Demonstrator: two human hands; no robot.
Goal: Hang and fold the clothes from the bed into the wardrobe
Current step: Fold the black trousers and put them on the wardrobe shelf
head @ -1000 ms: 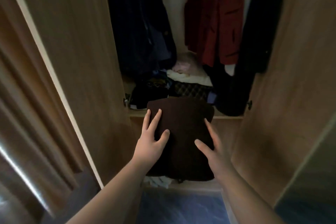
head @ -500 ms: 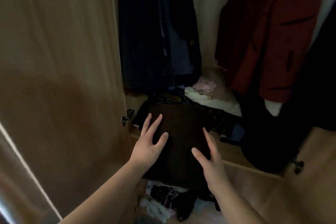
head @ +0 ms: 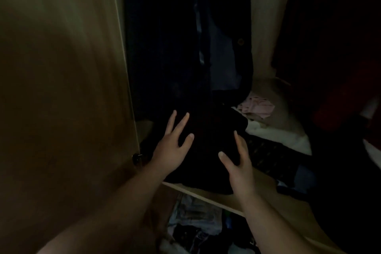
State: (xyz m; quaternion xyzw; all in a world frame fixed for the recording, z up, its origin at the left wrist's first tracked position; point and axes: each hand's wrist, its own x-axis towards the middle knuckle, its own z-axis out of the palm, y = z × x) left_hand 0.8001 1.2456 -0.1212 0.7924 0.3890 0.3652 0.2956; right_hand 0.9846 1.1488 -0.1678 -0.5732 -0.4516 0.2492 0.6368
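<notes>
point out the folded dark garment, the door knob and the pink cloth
folded dark garment (head: 208, 156): head view, middle of its top
door knob (head: 136, 158): head view, its round head
pink cloth (head: 258, 107): head view, its crumpled middle

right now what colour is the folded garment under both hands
Very dark, near black, in the dim head view: folded garment.
</notes>
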